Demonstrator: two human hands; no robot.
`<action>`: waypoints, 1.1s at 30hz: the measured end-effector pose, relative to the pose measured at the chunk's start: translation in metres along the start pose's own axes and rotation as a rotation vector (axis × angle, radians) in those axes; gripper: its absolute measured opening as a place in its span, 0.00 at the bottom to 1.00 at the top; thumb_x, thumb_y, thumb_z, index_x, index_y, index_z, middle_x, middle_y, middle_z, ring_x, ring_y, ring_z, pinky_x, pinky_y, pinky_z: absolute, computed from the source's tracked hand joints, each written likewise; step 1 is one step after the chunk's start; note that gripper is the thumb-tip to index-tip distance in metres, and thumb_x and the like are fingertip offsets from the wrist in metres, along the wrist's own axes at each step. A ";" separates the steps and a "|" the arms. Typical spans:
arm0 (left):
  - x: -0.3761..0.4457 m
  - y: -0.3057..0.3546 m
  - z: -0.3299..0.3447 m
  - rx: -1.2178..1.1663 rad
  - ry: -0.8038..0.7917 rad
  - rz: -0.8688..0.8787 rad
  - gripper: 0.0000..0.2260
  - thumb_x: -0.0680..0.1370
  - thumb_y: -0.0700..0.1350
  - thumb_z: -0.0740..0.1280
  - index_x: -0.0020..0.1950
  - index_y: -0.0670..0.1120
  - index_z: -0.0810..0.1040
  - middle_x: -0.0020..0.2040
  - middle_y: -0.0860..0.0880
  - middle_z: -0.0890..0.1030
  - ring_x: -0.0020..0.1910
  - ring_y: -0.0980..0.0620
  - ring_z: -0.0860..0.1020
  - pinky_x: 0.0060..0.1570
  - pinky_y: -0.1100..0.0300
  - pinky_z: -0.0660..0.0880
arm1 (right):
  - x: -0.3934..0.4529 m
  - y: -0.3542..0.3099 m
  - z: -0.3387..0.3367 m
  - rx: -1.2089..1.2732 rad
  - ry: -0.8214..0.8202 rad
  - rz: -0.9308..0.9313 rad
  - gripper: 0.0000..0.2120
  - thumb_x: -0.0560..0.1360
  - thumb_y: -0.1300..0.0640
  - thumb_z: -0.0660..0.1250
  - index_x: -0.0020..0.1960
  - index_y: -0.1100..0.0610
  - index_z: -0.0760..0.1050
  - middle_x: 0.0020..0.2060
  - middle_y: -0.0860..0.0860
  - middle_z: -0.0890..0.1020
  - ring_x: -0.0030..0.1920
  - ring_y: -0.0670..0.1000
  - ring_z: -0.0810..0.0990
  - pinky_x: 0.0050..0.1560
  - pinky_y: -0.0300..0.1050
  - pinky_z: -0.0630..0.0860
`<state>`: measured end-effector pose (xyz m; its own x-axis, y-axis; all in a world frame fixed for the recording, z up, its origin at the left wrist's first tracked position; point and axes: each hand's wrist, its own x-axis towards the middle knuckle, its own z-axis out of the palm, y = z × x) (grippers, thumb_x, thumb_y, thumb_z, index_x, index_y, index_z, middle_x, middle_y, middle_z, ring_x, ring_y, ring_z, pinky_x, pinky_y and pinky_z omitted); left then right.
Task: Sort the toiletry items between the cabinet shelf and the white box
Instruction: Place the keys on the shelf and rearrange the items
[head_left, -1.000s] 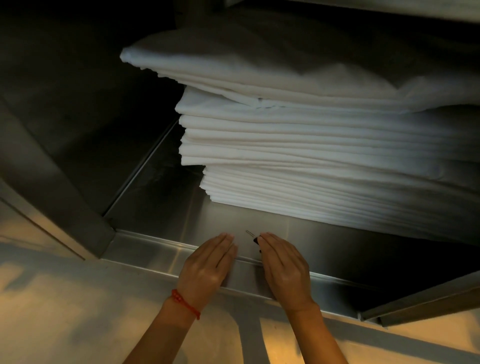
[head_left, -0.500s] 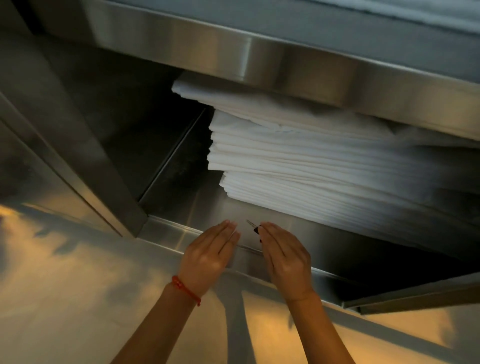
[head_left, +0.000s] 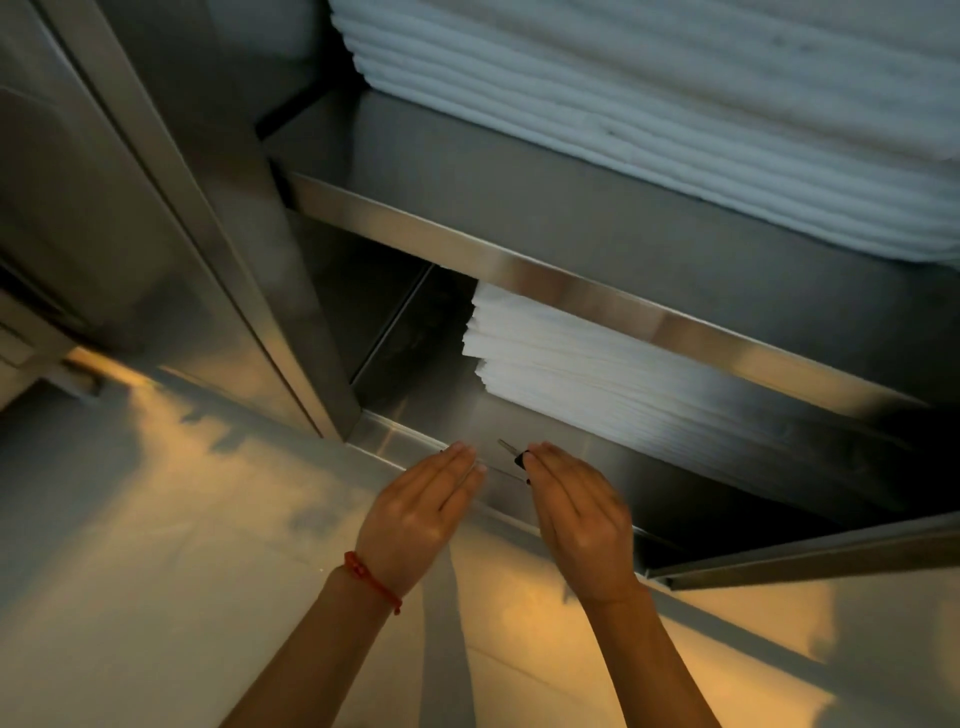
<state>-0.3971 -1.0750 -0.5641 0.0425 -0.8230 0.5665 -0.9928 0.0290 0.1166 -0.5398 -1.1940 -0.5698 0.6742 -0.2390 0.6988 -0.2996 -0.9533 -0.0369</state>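
My left hand (head_left: 421, 514) lies flat over the front lip of the lower cabinet shelf (head_left: 675, 483), fingers straight and holding nothing. A red string circles its wrist. Close beside it, my right hand (head_left: 576, 519) pinches a small key (head_left: 506, 447) with a black head, its metal blade pointing up and left over the shelf. A stack of folded white linen (head_left: 597, 374) fills the lower shelf behind the hands. I see no toiletry items and no white box.
The upper shelf (head_left: 571, 280) carries another stack of white linen (head_left: 675, 104). A steel cabinet door (head_left: 104, 208) stands at the left, and a second door's edge (head_left: 805, 556) juts in at the right. Shiny floor (head_left: 156, 519) lies below.
The view has pulled back and risen, bringing the upper shelf and its linen into sight. Both hands stay at the lower shelf's lip, the key still in my right hand.
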 end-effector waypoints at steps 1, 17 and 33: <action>0.002 0.003 -0.011 -0.010 -0.003 -0.006 0.22 0.55 0.34 0.81 0.48 0.37 0.84 0.48 0.40 0.84 0.47 0.45 0.83 0.46 0.53 0.79 | 0.006 -0.004 -0.008 0.008 0.003 -0.004 0.16 0.80 0.59 0.58 0.48 0.66 0.83 0.46 0.60 0.84 0.47 0.56 0.84 0.42 0.51 0.82; 0.067 0.044 -0.173 0.003 0.011 -0.087 0.23 0.55 0.33 0.81 0.48 0.37 0.83 0.48 0.39 0.83 0.47 0.44 0.83 0.43 0.53 0.81 | 0.117 -0.037 -0.148 0.059 0.083 -0.097 0.18 0.81 0.57 0.57 0.48 0.67 0.82 0.45 0.60 0.84 0.46 0.57 0.84 0.39 0.52 0.82; 0.172 0.067 -0.315 0.148 0.249 -0.071 0.13 0.80 0.36 0.58 0.50 0.37 0.83 0.50 0.39 0.83 0.51 0.44 0.82 0.49 0.52 0.80 | 0.243 -0.043 -0.261 0.071 0.173 -0.153 0.12 0.80 0.60 0.60 0.52 0.63 0.81 0.50 0.57 0.84 0.52 0.52 0.83 0.52 0.46 0.80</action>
<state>-0.4205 -1.0355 -0.2021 0.1205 -0.6549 0.7461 -0.9911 -0.1217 0.0532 -0.5393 -1.1627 -0.2117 0.5807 -0.0618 0.8118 -0.1504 -0.9881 0.0324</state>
